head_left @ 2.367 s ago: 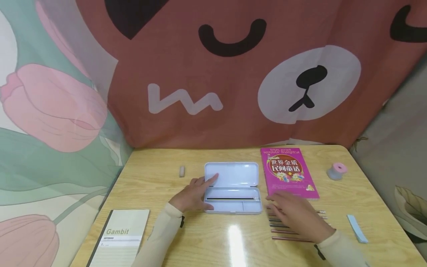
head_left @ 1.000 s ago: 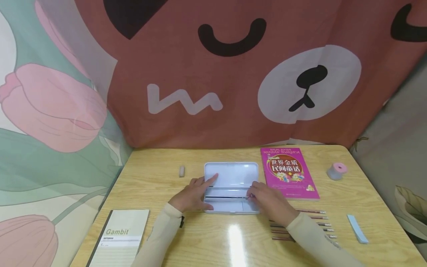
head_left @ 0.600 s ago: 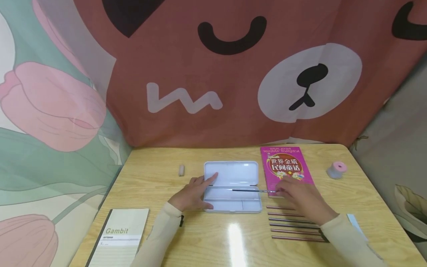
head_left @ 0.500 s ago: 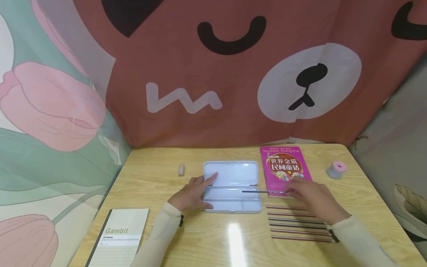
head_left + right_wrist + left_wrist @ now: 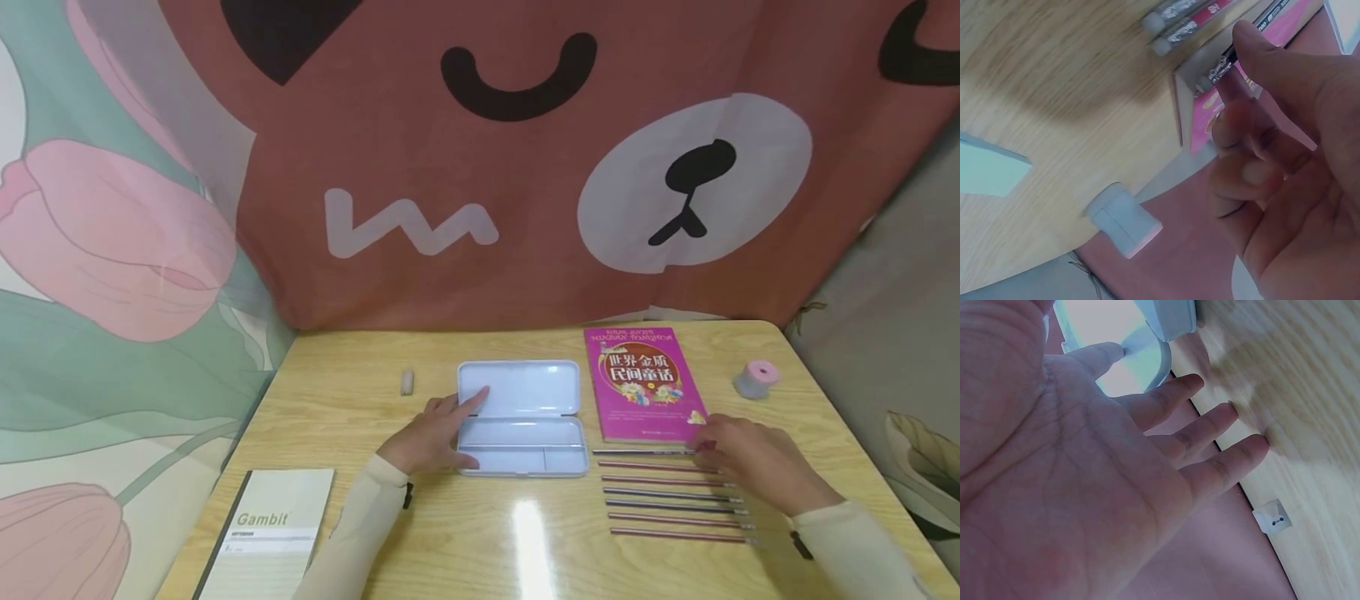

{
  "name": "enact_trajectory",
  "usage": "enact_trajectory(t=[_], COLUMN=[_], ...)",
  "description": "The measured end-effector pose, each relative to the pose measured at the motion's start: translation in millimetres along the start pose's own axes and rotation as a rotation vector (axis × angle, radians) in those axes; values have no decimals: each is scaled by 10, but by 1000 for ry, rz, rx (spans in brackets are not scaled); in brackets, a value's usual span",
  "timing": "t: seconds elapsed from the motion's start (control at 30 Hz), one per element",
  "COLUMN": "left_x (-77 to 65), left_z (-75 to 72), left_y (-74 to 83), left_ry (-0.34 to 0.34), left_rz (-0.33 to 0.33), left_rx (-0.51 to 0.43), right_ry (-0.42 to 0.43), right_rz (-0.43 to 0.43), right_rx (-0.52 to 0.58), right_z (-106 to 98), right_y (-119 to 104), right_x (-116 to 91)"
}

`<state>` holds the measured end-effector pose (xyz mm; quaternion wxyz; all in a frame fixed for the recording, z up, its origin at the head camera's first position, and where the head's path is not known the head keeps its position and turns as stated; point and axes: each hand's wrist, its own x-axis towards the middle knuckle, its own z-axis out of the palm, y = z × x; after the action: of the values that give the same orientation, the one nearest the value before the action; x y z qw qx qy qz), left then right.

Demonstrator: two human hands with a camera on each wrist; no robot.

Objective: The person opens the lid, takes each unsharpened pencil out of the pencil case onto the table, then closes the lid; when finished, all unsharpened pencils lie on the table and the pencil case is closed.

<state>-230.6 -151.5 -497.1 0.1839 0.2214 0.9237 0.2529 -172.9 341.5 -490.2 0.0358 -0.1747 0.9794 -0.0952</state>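
Note:
A pale blue pencil case (image 5: 519, 392) lies open with its lid folded back. My left hand (image 5: 423, 437) rests at the case's left end, index finger on the lid's inside and thumb by the front edge; the fingers are straight in the left wrist view. My right hand (image 5: 765, 462) pinches a dark pencil (image 5: 637, 452) by its eraser end between thumb and finger. That pencil lies level just below the pink book (image 5: 652, 421), parallel to a row of several pencils (image 5: 652, 493). In the right wrist view the silvery ferrule and eraser (image 5: 1210, 80) show.
A small eraser (image 5: 407, 382) lies left of the case. The Gambit notebook (image 5: 273, 533) is at the front left. A pink-topped round container (image 5: 757, 381) stands at the back right. A light blue-green block (image 5: 991, 167) shows in the right wrist view.
My right hand took the pencil out of the case, carried it rightward and lowered it to the top of the row. My left hand has stayed on the case.

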Motion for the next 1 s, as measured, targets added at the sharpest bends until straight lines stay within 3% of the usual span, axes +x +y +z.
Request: enact_trajectory(t=[0.63,0.83,1.0], left_x=[-3,-1,8], left_z=[-6,2,14], left_y=[4,3,-5], left_ry=[8,2,5], left_rz=[8,2,8], left_rx=[-5,-9,-11], right_ry=[81,4,65], right_rz=[-23,21,-11], right_rx=[-44,-28,-37], right_z=[93,32,8], right_y=[51,22,-99], right_x=[-36,5,86])
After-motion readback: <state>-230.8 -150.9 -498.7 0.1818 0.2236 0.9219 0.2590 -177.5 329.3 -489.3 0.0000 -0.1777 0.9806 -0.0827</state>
